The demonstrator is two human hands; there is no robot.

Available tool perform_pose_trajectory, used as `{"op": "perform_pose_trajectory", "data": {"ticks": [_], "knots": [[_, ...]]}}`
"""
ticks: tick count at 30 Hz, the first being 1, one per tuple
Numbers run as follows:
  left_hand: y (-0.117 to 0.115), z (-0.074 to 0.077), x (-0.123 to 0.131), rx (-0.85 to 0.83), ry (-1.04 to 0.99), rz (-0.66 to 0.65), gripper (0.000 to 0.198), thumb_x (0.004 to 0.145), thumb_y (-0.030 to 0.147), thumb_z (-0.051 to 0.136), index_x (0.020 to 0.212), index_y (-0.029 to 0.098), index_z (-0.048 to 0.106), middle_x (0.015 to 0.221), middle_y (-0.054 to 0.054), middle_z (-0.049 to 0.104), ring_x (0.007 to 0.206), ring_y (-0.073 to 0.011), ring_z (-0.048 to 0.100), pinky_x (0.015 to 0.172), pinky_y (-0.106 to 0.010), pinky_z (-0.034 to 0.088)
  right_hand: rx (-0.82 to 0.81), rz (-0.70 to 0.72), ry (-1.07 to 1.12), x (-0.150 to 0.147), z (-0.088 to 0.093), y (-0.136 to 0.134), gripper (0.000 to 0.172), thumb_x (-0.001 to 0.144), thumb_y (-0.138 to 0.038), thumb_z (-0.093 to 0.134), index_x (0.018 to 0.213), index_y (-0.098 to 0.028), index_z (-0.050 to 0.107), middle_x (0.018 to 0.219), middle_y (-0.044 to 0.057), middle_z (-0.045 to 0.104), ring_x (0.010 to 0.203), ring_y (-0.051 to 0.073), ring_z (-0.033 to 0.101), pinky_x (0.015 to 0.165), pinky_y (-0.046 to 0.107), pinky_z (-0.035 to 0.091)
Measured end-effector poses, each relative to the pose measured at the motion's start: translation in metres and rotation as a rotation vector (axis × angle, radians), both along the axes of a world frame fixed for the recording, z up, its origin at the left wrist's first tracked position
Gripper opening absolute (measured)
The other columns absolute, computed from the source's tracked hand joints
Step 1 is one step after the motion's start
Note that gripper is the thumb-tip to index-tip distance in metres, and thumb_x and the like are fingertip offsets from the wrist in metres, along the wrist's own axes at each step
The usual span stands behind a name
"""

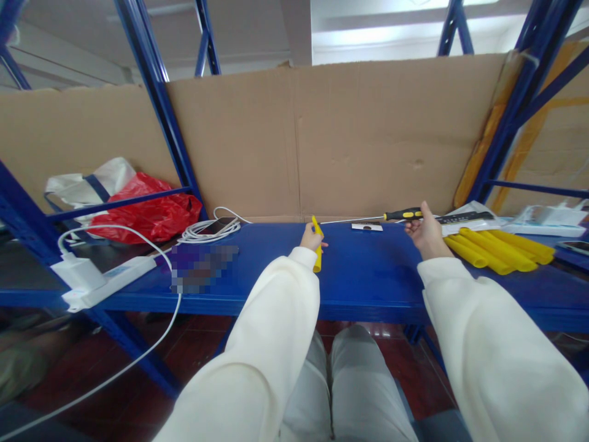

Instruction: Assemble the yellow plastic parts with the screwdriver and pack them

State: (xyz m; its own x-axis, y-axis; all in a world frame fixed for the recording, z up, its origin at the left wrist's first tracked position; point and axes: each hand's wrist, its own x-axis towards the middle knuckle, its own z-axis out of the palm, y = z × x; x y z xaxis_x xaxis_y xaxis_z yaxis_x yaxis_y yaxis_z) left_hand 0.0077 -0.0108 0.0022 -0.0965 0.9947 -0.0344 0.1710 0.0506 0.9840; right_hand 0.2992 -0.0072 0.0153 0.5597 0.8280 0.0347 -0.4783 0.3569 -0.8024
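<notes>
My left hand (311, 238) is closed around a yellow tube (317, 245), held upright over the blue shelf (368, 276). My right hand (426, 233) grips a screwdriver (402, 215) by its black and yellow handle. Its thin metal shaft points left toward the yellow tube. A small white plate (367, 227) with a dark spot lies on the shelf between my hands. Both arms wear cream sleeves.
Several yellow tubes (499, 248) lie at the right, with a plastic packet (469, 216) behind them. A phone with coiled white cable (211, 228), a power strip (108, 279) and a red bag (147, 215) are at the left. Cardboard (322, 135) backs the shelf.
</notes>
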Motion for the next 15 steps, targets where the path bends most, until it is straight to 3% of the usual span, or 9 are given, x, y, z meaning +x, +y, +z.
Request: {"op": "perform_pose_trajectory", "data": {"ticks": [3,8,15], "knots": [[0.000,0.000,0.000,-0.001,-0.007,-0.001,0.056,0.096,0.000,0.053,0.144,0.026,0.043,0.124,-0.007,0.071,0.059,-0.0074,0.070,0.042,-0.013,0.042,-0.047,-0.032,0.019,-0.006,0.007,-0.007,0.039,0.100,-0.053,0.065,0.079,-0.026,0.046,0.050,-0.009,0.043,0.045,0.012,0.053,0.042,0.020,0.045],[0.003,-0.003,-0.001,0.008,-0.010,0.006,0.057,0.095,0.006,0.060,0.146,0.027,0.044,0.127,-0.009,0.071,0.065,-0.0108,0.074,0.044,-0.014,0.045,-0.051,0.046,0.021,-0.010,0.014,-0.018,0.029,0.107,-0.035,0.044,0.080,-0.024,0.049,0.057,-0.002,0.057,0.054,0.014,0.062,0.048,0.021,0.048],[0.005,-0.004,-0.001,0.012,-0.005,-0.001,0.057,0.095,0.006,0.060,0.146,0.026,0.044,0.127,-0.010,0.072,0.064,-0.0104,0.074,0.044,-0.014,0.045,-0.054,0.045,-0.019,-0.002,0.007,-0.011,0.033,0.103,-0.043,0.057,0.079,-0.026,0.044,0.055,-0.008,0.044,0.041,0.010,0.044,0.038,0.019,0.037]]}}
